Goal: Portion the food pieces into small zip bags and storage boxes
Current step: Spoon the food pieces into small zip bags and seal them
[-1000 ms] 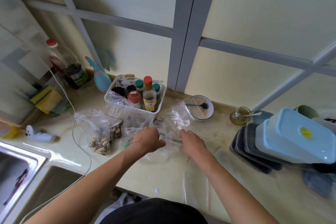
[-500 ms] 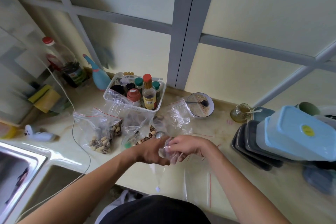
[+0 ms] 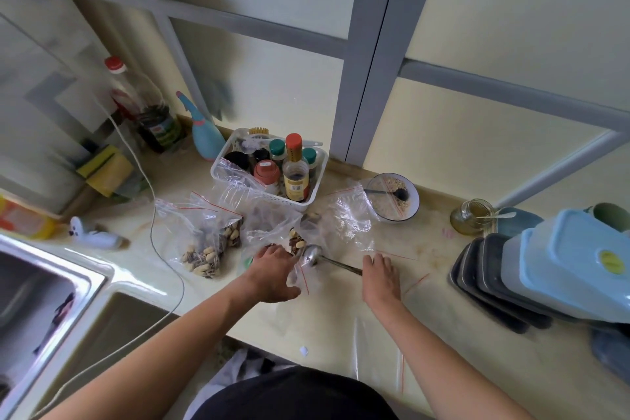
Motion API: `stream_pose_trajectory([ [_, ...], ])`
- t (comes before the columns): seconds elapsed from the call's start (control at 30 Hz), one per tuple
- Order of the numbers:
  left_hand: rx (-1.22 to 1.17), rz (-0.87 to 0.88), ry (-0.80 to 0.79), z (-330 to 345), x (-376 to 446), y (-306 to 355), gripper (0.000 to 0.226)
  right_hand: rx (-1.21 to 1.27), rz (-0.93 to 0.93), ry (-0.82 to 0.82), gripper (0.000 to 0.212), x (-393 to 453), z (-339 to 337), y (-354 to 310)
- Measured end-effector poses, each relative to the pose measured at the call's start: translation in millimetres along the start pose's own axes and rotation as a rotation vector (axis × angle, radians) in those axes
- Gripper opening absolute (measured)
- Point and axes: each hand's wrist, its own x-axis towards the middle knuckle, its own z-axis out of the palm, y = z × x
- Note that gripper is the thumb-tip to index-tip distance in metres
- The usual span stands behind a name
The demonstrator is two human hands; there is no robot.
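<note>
**Splitting the hands apart: ladle comes into play**

Comparing with half a second back, when I had both hands bunched together over one small bag at the worktop's front edge, I see them parted now. My left hand (image 3: 272,274) sits by the mouth of a small bag (image 3: 301,278) with a red zip line, fingers curled on the film, so its grip pinches the plastic and props it up. My right hand (image 3: 380,274) has moved out to the right and lies over the far end of the ladle (image 3: 329,259) handle; its fingers look fairly straight, and I cannot tell whether they have closed round the handle yet. The ladle's bowl rests just beside the bag mouth, touching the open supply bag (image 3: 272,232) of nuts and seeds behind it.

I judge this as the switch from opening a bag to scooping into it. One filled bag (image 3: 208,245) already lies to the left, near the sink (image 3: 51,283). The boxes (image 3: 562,266) are stacked at the right, lids on, apparently unfilled. An empty bag (image 3: 378,351) waits flat near the front edge. Thin film may collapse as I scoop.
</note>
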Motion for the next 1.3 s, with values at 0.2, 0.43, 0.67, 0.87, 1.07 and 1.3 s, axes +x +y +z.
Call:
stream_pose_trajectory([
  [0.2, 0.045, -0.085, -0.225, -4.8, -6.7, -9.3, 0.049, 0.267, -0.146, -0.035, 0.019, 3.0, -16.4, 5.2],
  [0.43, -0.106, -0.094, -0.218, -18.2, -5.6, -14.5, 0.055, 0.558, -0.160, -0.044, 0.010, -5.9, -50.1, -29.1],
  [0.67, -0.057, -0.119, -0.080, -26.3, -1.9, -25.4, 0.052, 0.601, 0.056, -0.070, 0.058, -4.4, -66.6, -89.3],
  [0.87, -0.039, -0.172, -0.078, -29.7, -6.4, -36.6, 0.061, 0.704, 0.335, 0.116, 0.084, -8.1, -70.4, -105.8],
  [1.07, 0.038, -0.219, -0.087, -38.5, -15.4, -51.2, 0.064, 0.467, 0.294, -0.014, 0.024, -4.0, -85.8, -88.8],
  [1.3, 0.245, -0.231, -0.109, -51.5, -26.8, -53.6, 0.059, 0.204, 0.255, 0.040, 0.026, -14.2, -164.3, -66.0],
])
